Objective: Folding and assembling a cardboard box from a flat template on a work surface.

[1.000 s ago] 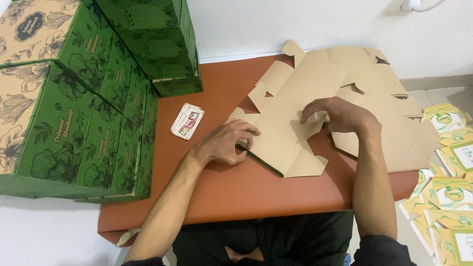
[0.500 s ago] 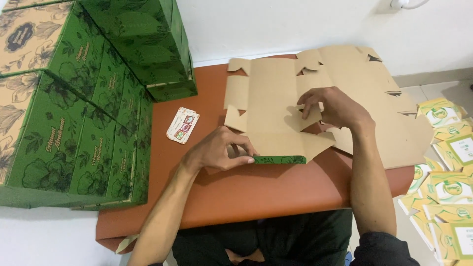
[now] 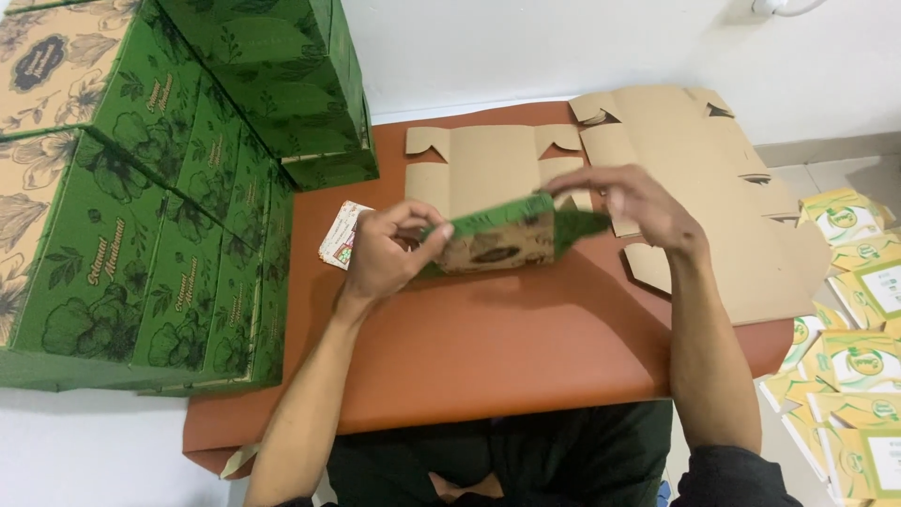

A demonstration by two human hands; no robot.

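Note:
A flat die-cut cardboard box blank (image 3: 488, 169), plain brown inside and green with a floral print outside, lies on the brown table (image 3: 488, 347). Its near panel (image 3: 497, 239) stands folded up towards me, showing the printed side. My left hand (image 3: 385, 253) pinches the left end of that raised panel. My right hand (image 3: 633, 202) holds its right end, by the green side flap. Both forearms reach in from the bottom edge.
Assembled green floral boxes (image 3: 141, 188) are stacked high at the left and back left. A pile of flat brown blanks (image 3: 713, 197) lies at the right of the table. A small printed card (image 3: 340, 237) sits left of the blank. Yellow-green packets (image 3: 854, 329) cover the floor on the right.
The blank was pulled off the pile and laid flat in the middle of the table. Its near panel now stands folded up between both hands.

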